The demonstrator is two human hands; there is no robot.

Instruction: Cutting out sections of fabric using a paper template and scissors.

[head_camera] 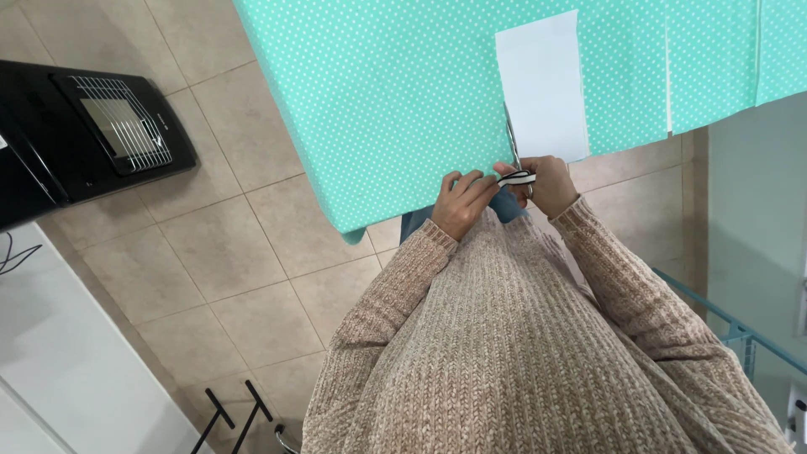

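Observation:
A turquoise cloth with white dots (395,92) hangs over a table edge. A white rectangular paper (542,80) lies on it near the edge. My right hand (551,181) grips scissors (514,160) with black-and-white handles, the blades pointing up along the paper's left side into the cloth. My left hand (461,202) pinches the cloth's lower edge just left of the scissors. Both arms wear a beige knitted sweater.
A black appliance with a wire grille (92,134) stands on the tiled floor (227,252) at left. A white surface (50,353) fills the lower left. A black metal stand (235,416) is at the bottom, and a glass-edged frame (731,328) at right.

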